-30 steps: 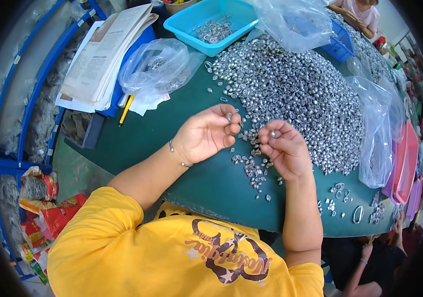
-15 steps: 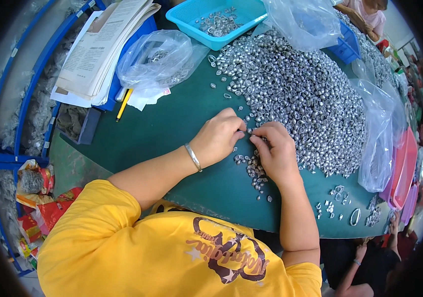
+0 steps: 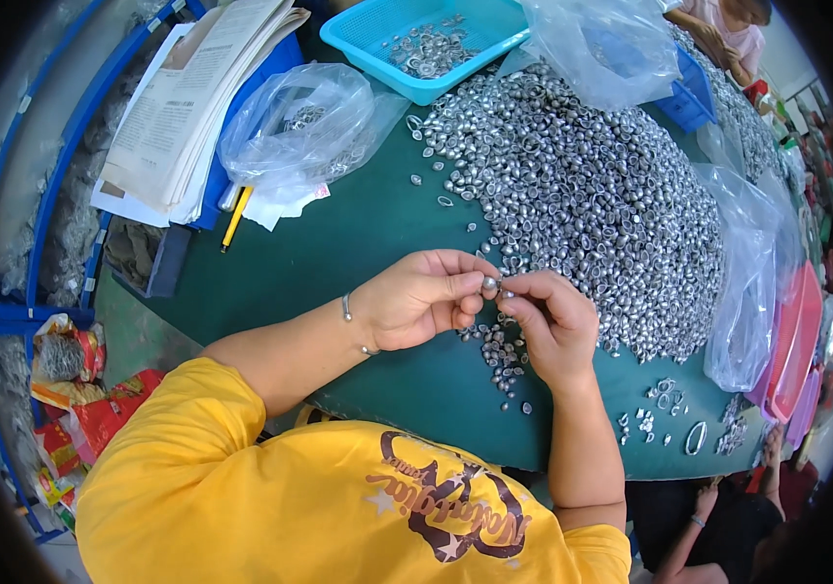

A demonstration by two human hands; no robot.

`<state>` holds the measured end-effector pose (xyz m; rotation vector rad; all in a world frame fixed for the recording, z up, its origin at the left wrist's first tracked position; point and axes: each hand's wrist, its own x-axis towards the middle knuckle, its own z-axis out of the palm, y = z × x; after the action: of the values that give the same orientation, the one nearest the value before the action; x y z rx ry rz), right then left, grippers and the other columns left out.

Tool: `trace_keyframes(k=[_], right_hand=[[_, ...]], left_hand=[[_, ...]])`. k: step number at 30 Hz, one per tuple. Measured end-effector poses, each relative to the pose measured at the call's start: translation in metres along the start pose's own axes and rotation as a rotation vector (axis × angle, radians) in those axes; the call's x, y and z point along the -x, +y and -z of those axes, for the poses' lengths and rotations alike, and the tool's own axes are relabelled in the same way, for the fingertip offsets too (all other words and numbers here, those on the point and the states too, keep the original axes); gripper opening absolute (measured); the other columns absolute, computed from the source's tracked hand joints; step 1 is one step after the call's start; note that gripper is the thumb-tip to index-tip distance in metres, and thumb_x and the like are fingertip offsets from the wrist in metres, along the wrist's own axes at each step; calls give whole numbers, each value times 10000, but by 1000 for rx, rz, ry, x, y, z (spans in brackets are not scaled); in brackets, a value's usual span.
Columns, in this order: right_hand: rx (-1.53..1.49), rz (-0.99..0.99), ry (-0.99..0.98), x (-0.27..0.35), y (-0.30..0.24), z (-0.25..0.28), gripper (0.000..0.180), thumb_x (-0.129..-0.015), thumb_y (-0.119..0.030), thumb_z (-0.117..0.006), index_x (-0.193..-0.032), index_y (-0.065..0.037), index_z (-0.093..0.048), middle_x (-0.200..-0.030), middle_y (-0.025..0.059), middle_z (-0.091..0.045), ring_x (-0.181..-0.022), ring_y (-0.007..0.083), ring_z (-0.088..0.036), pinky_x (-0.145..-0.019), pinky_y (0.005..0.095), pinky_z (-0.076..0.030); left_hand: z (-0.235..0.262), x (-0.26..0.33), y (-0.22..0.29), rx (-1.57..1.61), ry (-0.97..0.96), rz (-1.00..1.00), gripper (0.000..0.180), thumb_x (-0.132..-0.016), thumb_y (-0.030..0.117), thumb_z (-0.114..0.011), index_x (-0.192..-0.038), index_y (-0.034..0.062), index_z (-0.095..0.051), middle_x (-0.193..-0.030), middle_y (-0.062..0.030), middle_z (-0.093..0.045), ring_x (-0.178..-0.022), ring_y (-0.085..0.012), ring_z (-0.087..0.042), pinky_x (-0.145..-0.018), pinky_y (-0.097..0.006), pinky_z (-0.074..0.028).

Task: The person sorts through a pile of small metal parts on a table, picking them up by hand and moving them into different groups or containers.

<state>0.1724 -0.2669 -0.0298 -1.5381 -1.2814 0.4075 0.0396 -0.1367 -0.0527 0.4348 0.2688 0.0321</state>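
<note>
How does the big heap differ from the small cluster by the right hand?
The heap is far larger than the cluster. The heap is piled thick, while the cluster lies thinly spread. The heap stretches away across the green table; the cluster sits nearer the yellow shirt. Both consist of small silver-coloured pieces.

We hold our bare left hand (image 3: 414, 300) and bare right hand (image 3: 557, 331) close together, 2 thumbs (image 3: 457, 285) pinching against fingers (image 3: 540, 282).

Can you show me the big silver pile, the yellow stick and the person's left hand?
Big silver pile (image 3: 587, 209): head view, middle of the heap.
Yellow stick (image 3: 237, 220): head view, middle of its length.
Left hand (image 3: 410, 302): head view, middle of the hand.
</note>
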Motion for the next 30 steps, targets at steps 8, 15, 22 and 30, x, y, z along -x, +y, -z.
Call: trace_keyframes(k=[8,15,22,30], right_hand=[[-1285,-390,69,3,7,2,127,-831,-45,-498,-943,12,-512,-784,174,-591,-468,61,-340,-426,176,-286],[126,-293,119,-5,1,-8,46,-730,-46,-639,-744,-7,-618,-648,66,-593,-519,163,-554,-467,254,-428],[482,-47,14,-5,9,-15,117,-718,-40,-628,-831,-38,-601,-650,93,-528,-519,226,-523,-488,313,-433],[-982,-746,129,-7,3,8,93,-778,23,-457,-827,-4,-531,-635,-13,-450,-451,33,-303,-379,185,-217]], left_hand=[[2,2,5,73,-120,-74,100,-855,89,-512,-917,20,-550,-958,-70,-531,-776,-116,-515,-647,-248,-456],[-8,-1,32,-183,205,-157,92,-792,65,-556,-878,34,-545,-768,-25,-507,-648,-83,-485,-529,-211,-402],[-8,-17,21,-1714,424,-481,120,-713,104,-672,-737,15,-596,-671,-67,-516,-573,-168,-529,-544,-282,-437],[-5,-12,15,-1755,353,-553,102,-693,47,-645,-727,-6,-564,-717,-106,-534,-582,-202,-561,-558,-296,-459]])
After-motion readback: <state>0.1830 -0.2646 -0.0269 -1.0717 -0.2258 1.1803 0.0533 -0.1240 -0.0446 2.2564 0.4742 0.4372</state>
